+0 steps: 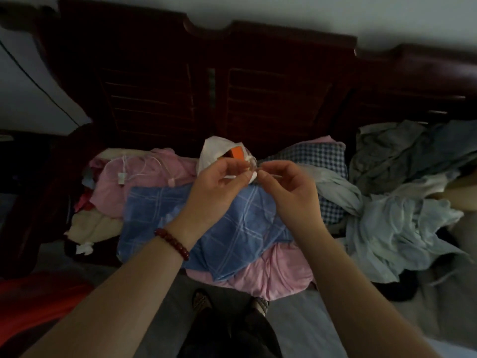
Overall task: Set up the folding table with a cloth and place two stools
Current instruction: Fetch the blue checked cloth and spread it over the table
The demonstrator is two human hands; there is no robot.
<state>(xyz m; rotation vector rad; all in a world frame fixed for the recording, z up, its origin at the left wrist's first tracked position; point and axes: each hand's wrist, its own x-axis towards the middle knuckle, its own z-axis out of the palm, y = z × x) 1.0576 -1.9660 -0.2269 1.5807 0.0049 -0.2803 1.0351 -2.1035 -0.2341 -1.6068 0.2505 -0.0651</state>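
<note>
1. The left hand, with a red bead bracelet at its wrist, and the right hand meet fingertip to fingertip. Both pinch a small pale item that is too blurred to name.
2. Just behind them, a white bag holds an orange box.
3. The blue checked cloth lies under the hands, spread over pink fabric — part of a heap of clothes in front of the dark wooden headboard.

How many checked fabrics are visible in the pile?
2: a light blue checked cloth below the left hand, and a dark gingham fabric behind the right hand. Others may be buried.
</note>
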